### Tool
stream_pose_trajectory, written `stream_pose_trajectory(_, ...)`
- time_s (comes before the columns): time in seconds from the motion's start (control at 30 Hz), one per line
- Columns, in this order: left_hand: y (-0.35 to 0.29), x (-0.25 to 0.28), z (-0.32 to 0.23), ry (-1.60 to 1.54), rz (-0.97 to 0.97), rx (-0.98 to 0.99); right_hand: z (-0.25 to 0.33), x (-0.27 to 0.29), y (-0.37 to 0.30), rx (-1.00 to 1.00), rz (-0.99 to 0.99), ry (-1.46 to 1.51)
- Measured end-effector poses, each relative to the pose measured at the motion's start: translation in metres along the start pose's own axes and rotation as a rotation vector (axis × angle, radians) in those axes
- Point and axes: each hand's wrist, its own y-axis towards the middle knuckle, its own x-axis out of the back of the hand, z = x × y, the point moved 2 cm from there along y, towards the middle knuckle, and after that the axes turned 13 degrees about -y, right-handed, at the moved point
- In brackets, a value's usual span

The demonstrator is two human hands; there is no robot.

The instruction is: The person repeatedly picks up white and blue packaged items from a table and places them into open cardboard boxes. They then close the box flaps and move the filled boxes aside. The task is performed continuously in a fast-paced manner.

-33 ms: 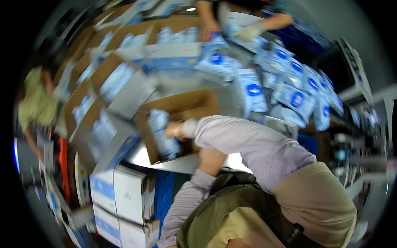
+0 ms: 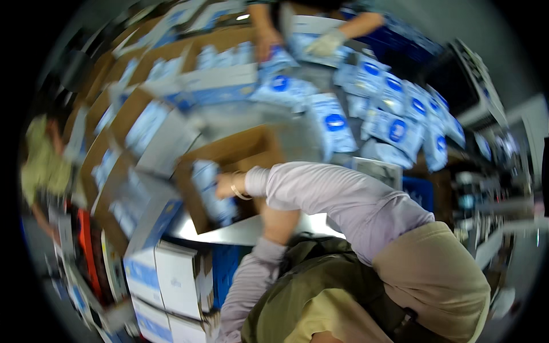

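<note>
Left hand (image 2: 279,224): nearest the body, at the carton's near side, fingers hidden, so whether it grips I cannot tell
Right hand (image 2: 227,186): at the packed pouches, closer to them than the left; blur hides whether it grasps or only touches
Packed pouches (image 2: 207,177): left of both hands, long axis running away from the body along 1 end wall
Open carton (image 2: 246,143): around them, on the worktop (image 2: 229,117)
Loose pouches (image 2: 334,123): farther off, rightward
</note>
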Motion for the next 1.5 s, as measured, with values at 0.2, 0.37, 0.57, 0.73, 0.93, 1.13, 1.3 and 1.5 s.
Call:
stream_pose_trajectory(0.2,0.09,0.042,-0.039,0.46,-0.291,0.122,-0.192,0.12,-0.273,-0.079,-1.209,-0.046)
stream_pose_trajectory(0.37,0.18,-0.098,-0.087,-0.505,-0.061,0.101,-0.381,0.03,-0.368,-0.784,-0.503,-0.932)
stream_pose_trajectory(0.57,0.227,-0.24,-0.048,0.201,-0.022,0.662,-0.394,0.031,-0.36,-0.798,-0.515,-0.956)
stream_pose_trajectory(0.73,0.206,-0.196,-0.01,-0.673,0.043,0.783,-0.404,0.056,-0.389,-0.734,-0.601,-0.538)
stream_pose_trajectory(0.93,0.147,-0.113,-0.041,-2.007,0.085,0.803,-0.356,0.077,-0.378,-0.1,-0.829,0.986)
stream_pose_trajectory(1.13,0.142,0.048,-0.024,-1.639,0.18,0.43,-0.133,0.124,-0.342,0.442,-1.246,0.773)
stream_pose_trajectory(1.3,0.091,0.147,0.072,-1.945,-0.182,0.31,0.047,0.122,-0.296,0.397,-1.495,-0.118)
stream_pose_trajectory(1.5,0.025,0.121,0.139,-1.771,-0.358,0.732,0.046,0.057,-0.195,0.223,-1.22,0.04)
